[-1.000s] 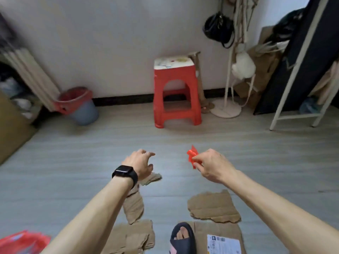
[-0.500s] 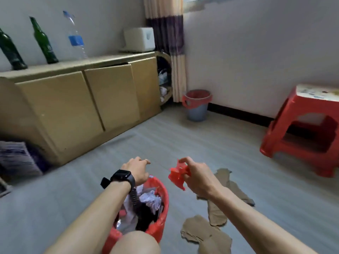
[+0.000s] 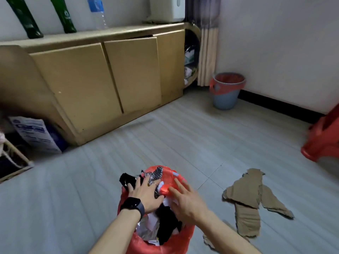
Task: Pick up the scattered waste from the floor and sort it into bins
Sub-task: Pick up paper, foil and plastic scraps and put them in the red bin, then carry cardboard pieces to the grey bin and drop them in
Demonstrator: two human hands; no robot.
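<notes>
**Resting both hands on the full near bin**

Both hands lie on top of a red-lined bin at the near centre of the floor, which is filled to the rim with mixed waste: black scraps, crinkled foil and white paper.

The left hand, with a black watch on its wrist, is spread flat with straight fingers on the far left part of the heap and grips nothing.

The right hand sits just to its right, fingers also straight and slightly fanned, holding nothing.

A small red scrap lies on the heap between the two hands, touching the right hand's fingertips and close by the left hand's fingers.

To the right of the bin, torn cardboard pieces lie on the grey floor.

Far off by the wall stands a blue bin with a red liner. A tan cabinet runs along the far left, with two green bottles and a clear water bottle on top. Part of a red stool shows at the right edge.
</notes>
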